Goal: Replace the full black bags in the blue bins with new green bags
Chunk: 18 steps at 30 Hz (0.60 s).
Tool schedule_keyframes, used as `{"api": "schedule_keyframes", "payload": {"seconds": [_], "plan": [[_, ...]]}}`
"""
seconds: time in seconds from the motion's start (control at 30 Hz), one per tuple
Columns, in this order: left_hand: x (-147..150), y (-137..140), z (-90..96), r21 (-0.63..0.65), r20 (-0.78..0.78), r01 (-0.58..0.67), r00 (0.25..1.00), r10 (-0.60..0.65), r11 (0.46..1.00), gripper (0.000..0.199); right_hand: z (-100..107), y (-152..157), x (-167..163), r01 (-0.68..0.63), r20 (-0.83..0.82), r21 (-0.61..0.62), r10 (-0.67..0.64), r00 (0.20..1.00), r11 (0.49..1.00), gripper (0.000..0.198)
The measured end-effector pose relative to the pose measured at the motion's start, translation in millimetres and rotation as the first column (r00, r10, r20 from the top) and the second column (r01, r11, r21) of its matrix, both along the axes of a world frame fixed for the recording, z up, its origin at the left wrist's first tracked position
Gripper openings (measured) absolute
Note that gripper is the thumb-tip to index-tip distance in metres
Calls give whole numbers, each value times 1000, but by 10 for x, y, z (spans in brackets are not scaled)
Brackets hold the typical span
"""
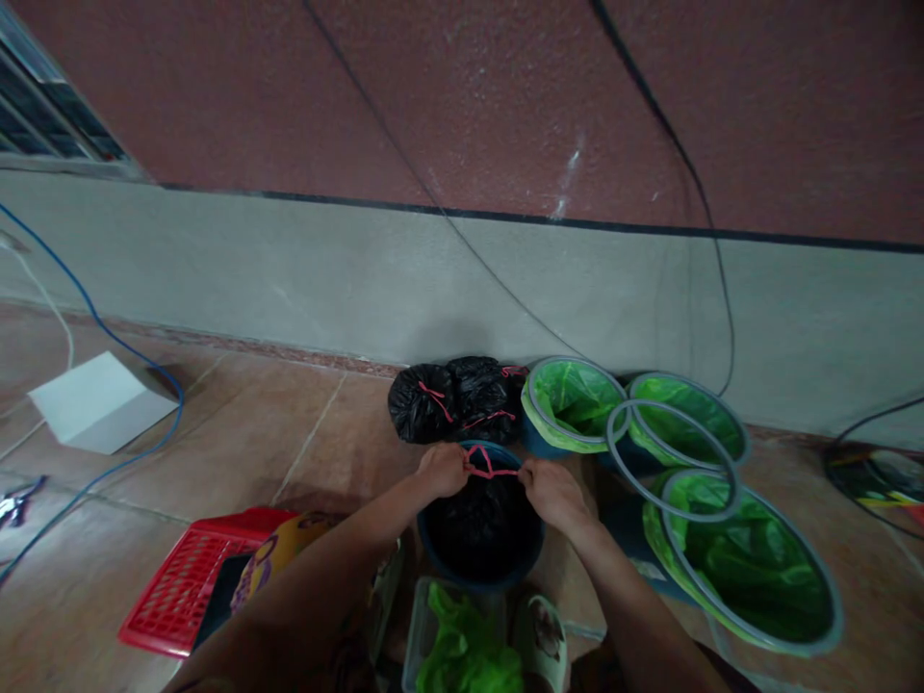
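A dark blue bin (535, 549) stands on the floor between my arms, with a black garbage bag (480, 520) inside it. Stretched above the bag is a red drawstring (491, 472), pulled sideways between my two hands. My left hand (443, 470) is closed on its left end, and my right hand (550, 489) pinches the right end. The string forms a small loop in the middle. Just behind the bin, two tied black garbage bags (423, 402) with red drawstrings rest against the wall.
Right of the bin stand three bins lined with green bags (577, 395); a loose grey ring (675, 404) lies across them. A clear container with green bags (462, 640) sits near my feet. At left are a red basket (173, 582), a white box (105, 404) and a blue cable (130, 361).
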<state>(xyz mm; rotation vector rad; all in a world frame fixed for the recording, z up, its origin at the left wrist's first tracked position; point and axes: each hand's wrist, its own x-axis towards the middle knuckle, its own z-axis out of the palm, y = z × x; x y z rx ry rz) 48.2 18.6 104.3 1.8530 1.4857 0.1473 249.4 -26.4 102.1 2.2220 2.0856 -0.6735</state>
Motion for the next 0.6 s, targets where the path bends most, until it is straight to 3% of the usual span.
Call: {"api": "schedule_keyframes", "payload": {"seconds": [0.1, 0.23, 0.3, 0.4, 0.5, 0.6], "plan": [[16, 48, -2, 39, -72, -27, 997, 30, 999, 26, 10, 1, -24, -7, -2, 5, 7, 1000, 1000, 29], [39, 79, -5, -156, 137, -160, 974, 182, 975, 36, 63, 3, -56, -15, -39, 1, 15, 999, 1000, 29], [55, 63, -26, -308, 260, -200, 922, 285, 930, 36, 93, 2, -70, -29, -77, 10, 30, 997, 1000, 29], [93, 17, -85, -492, 433, -155, 810, 395, 857, 36, 133, -2, -91, -48, -147, 17, 50, 988, 999, 28], [139, -18, -151, -578, 513, -129, 711, 482, 806, 41, 171, -9, -110, -54, -242, 14, 55, 969, 998, 27], [170, -24, -187, -606, 516, -170, 659, 547, 777, 40, 203, -20, -122, -55, -320, 29, 61, 945, 998, 27]]}}
